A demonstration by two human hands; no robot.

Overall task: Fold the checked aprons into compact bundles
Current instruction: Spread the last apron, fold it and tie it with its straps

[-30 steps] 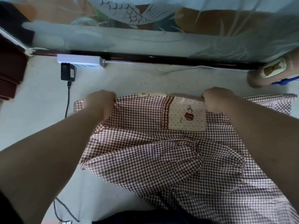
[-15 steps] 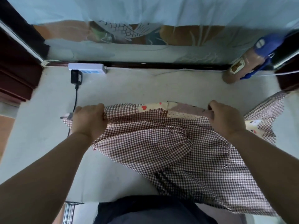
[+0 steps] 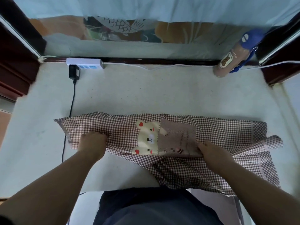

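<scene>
Holds the checked apron (image 3: 113, 127) flat on the table (image 3: 146, 95) as a long band running left to right, with bear patch (image 3: 147, 138) and pocket (image 3: 178, 137) facing up. Grips it at 2 places along the near side: left hand (image 3: 92, 143) with fingers curled into a bunch of cloth near the left end, right hand (image 3: 211, 151) with fingers curled round the edge just beside the pocket. Leaves the lower right part draped over the near table edge, loose and creased. Looks like an early fold, with more to make. Risks 3 failures from here. Risks a lopsided bundle by pulling the next fold while dragging that hanging part, so skewing the band. Risks a sprung-open fold by loosening either grip too soon on such thin cloth. Risks snagging the black cable (image 3: 72, 101), seemingly running under the left corner, by sliding that end, and so tugging the adapter (image 3: 73, 72) out of the power strip (image 3: 85, 63).
</scene>
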